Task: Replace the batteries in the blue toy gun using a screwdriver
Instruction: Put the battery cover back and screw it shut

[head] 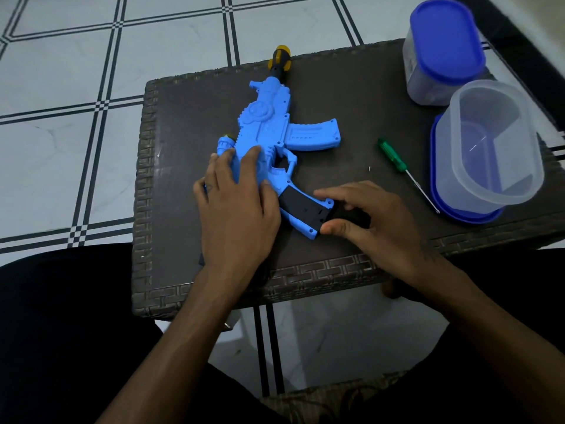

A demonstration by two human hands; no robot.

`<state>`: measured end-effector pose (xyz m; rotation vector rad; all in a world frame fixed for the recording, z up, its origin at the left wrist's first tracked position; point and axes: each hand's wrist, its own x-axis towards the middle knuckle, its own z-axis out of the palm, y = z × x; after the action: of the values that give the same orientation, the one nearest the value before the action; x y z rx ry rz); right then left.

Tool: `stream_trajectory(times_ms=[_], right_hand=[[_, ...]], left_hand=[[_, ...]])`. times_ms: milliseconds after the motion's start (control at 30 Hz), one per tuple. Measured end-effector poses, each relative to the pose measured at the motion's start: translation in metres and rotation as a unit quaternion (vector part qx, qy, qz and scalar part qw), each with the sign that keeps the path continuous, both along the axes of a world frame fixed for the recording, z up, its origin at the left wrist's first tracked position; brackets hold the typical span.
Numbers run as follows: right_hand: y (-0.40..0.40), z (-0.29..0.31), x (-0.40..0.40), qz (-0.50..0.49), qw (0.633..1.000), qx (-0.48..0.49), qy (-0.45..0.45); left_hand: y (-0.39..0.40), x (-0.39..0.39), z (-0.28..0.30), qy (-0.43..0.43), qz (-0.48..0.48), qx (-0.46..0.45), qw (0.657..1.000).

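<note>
Blue toy gun [269, 130] flat on bench [183, 117], left hand [238, 203] pressing it open-fingered, right hand [370, 221] pinching black battery cover [351, 217] at grip, green screwdriver [394, 157] lying apart.

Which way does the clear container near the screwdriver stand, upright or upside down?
Upside down: the clear container rests mouth-down on its blue lid.

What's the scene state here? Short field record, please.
toy gun: flat on the table
left hand: presses on the gun body
right hand: pinches the black cover at the grip
screwdriver: on the table, untouched
loose screw: beside the screwdriver
open container: near right edge
lidded container: behind it
</note>
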<state>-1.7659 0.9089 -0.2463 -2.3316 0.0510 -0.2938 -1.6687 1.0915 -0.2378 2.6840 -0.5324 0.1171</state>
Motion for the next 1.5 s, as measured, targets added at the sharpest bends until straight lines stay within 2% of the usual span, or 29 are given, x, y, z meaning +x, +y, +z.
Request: stream_trajectory(times_ms=[433, 567, 700, 967, 1133, 1500], right_hand=[[0.007, 0.004, 0.008, -0.046, 0.999, -0.024, -0.012], [0.004, 0.006, 0.006, -0.02, 1.0, -0.011, -0.013], [-0.008, 0.017, 0.003, 0.011, 0.999, -0.037, -0.013], [-0.033, 0.024, 0.0, -0.151, 0.988, -0.034, -0.023], [-0.034, 0.014, 0.005, -0.158, 0.984, -0.08, 0.021], [-0.035, 0.016, 0.01, -0.225, 0.971, -0.078, 0.032]], left_hand=[[-0.003, -0.001, 0.0, 0.005, 0.006, 0.017, 1.0], [0.001, 0.001, -0.001, -0.001, 0.001, 0.002, 1.0], [0.001, 0.0, 0.0, 0.0, 0.001, -0.009, 1.0], [0.0, 0.0, 0.0, 0.006, 0.002, -0.024, 1.0], [0.001, 0.0, 0.001, 0.008, -0.002, -0.025, 1.0], [0.002, 0.0, 0.001, 0.008, -0.004, -0.027, 1.0]])
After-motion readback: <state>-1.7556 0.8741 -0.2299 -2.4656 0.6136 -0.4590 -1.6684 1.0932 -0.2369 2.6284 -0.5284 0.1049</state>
